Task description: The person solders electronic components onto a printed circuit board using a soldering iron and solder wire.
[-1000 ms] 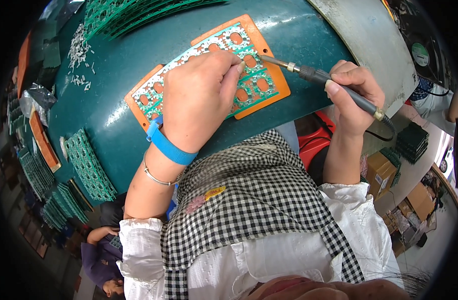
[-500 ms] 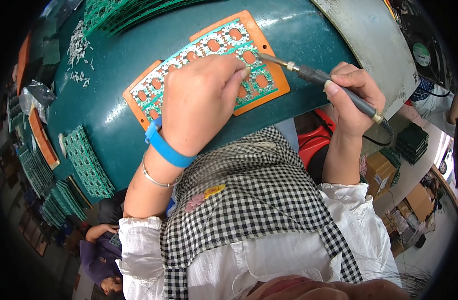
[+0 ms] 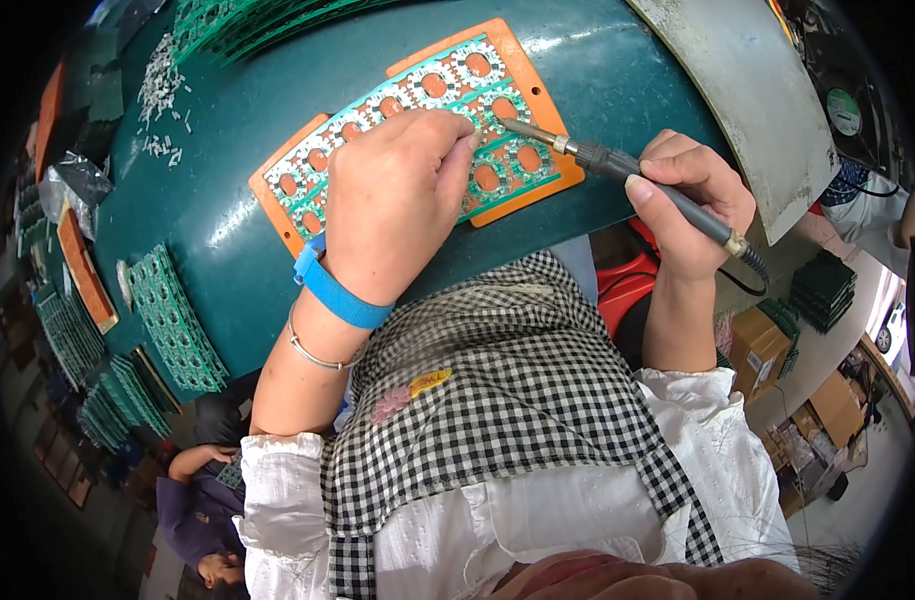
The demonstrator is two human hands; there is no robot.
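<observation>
A green circuit board panel point(image 3: 509, 150) with rows of round cutouts lies in an orange fixture plate point(image 3: 544, 100) on the table. My right hand point(image 3: 700, 205) grips a soldering iron point(image 3: 618, 163) by its dark handle. The iron's tip points left and reaches the panel beside a cutout in the right part. Over the middle of the panel is my left hand point(image 3: 403, 190), thumb and forefinger pressed together close to the tip. Whatever is between those fingers is too small or hidden to make out. This hand also covers part of the panel.
Small white parts point(image 3: 160, 85) lie scattered on the green table point(image 3: 233, 150) at the far left. Stacked green panels point(image 3: 268, 20) stand at the back, others point(image 3: 178, 325) at the left edge. A grey metal sheet point(image 3: 743, 100) borders the right. Another person point(image 3: 200, 510) sits at lower left.
My right hand and the soldering iron have moved left, the tip now lower on the panel. My left fingertips have drawn slightly left. The fixture plate has shifted a little to the right.
</observation>
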